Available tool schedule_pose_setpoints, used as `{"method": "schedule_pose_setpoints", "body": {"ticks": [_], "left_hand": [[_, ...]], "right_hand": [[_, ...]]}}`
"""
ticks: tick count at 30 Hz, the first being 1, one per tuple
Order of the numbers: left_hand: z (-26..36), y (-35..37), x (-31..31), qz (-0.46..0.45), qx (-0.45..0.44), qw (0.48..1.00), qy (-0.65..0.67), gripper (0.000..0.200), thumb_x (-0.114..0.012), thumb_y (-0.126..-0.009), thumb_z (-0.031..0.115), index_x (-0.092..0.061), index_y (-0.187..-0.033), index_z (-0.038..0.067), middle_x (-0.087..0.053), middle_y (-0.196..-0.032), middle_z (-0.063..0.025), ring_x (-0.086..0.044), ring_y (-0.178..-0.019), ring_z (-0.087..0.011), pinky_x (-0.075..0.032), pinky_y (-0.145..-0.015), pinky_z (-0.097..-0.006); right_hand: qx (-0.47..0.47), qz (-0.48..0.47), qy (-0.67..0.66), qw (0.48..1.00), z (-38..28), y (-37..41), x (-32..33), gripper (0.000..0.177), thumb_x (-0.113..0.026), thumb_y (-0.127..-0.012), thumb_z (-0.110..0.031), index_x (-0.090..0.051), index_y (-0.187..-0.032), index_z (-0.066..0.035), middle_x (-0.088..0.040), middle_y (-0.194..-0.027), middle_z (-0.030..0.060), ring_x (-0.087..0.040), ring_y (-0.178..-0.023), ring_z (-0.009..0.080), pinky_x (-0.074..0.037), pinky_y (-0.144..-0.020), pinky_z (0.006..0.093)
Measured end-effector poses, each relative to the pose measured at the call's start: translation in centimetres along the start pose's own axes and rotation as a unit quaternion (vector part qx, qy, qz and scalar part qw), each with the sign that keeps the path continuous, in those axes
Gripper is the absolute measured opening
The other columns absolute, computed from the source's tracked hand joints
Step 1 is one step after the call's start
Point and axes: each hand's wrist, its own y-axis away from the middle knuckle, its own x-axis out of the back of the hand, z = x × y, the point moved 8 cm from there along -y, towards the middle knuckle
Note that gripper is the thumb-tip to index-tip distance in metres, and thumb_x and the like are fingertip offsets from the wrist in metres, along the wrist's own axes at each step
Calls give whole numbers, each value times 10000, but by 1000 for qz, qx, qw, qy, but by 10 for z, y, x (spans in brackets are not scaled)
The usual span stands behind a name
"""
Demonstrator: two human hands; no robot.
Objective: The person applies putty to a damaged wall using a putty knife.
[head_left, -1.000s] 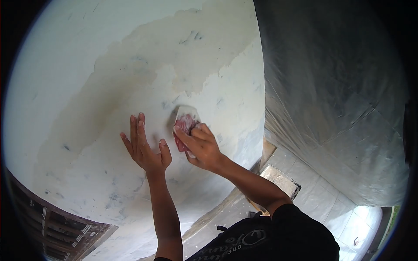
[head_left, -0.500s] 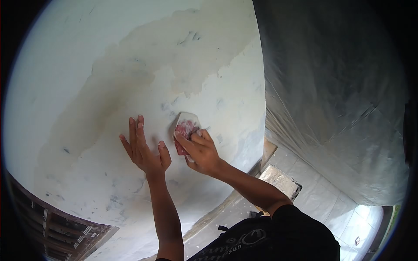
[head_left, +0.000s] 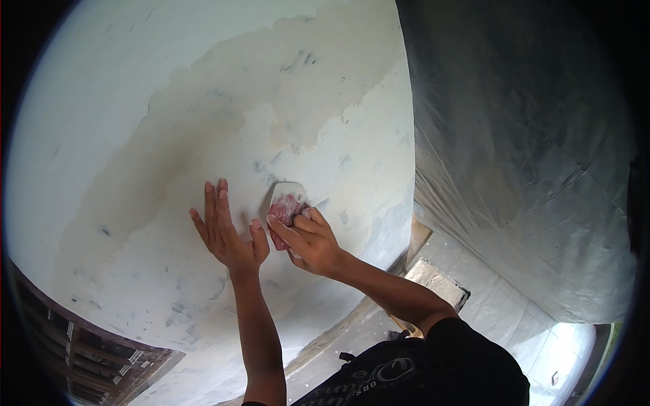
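Note:
A white wall [head_left: 223, 81] with beige damp-looking patches and grey smudges fills most of the view. My right hand [head_left: 313, 242] is closed round a small flat scraper [head_left: 287, 206], its red body smeared white and its pale, broad end pointing up the wall. Thumb and fingers cover part of its lower body. To the left of it, my left hand [head_left: 233, 243] rests on or very near the wall with fingers stretched and thumb apart, holding nothing.
Grey plastic sheeting [head_left: 514, 169] hangs on the right. Below it lies a tiled floor [head_left: 487, 291] with a whitened, splattered board or box [head_left: 437, 281]. A dark wooden slatted structure [head_left: 88, 358] shows at lower left.
My right hand and the scraper sit slightly lower in view, with the scraper tilted a little more leftward. My left hand keeps its spread pose; the whole view has shifted slightly.

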Motion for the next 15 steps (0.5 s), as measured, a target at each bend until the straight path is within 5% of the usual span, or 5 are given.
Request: {"method": "schedule_pose_setpoints", "body": {"ticks": [6, 8, 12, 15], "left_hand": [[2, -2, 0, 1, -3, 1000, 3, 496, -384, -997, 274, -389, -1438, 46, -585, -1373, -160, -465, -1364, -355, -143, -1184, -554], [2, -2, 0, 4, -4, 1000, 10, 494, -375, -999, 275, -394, -1435, 42, -584, -1373, -164, -465, -1364, -353, -143, -1185, -551], [1, -1, 0, 6, 1, 1000, 13, 501, -343, -1008, 299, -393, -1437, 44, -583, -1373, -168, -465, -1365, -354, -142, -1185, -550], [-1, 1, 1, -2, 3, 1000, 14, 557, -244, -1031, 397, -382, -1448, 56, -577, -1378, -176, -468, -1362, -355, -136, -1186, -549]], "right_hand": [[-87, 143, 133, 977, 84, -82, 55, 723, -670, -622, 120, -536, -1325, 17, -536, -743, 56, -491, -669, 228, -381, -717, 365], [-101, 104, 98, 985, 96, -95, 39, 755, -702, -599, 77, -520, -1331, 39, -573, -737, 69, -500, -712, 235, -376, -724, 361], [-42, 24, 61, 997, 32, -63, -10, 568, -660, -722, 21, -582, -1285, 33, -588, -731, 62, -498, -703, 204, -394, -735, 374], [0, 44, 2, 999, -6, -30, -7, 593, -661, -694, 40, -595, -1282, 23, -614, -768, 47, -473, -696, 200, -378, -706, 371]]}}
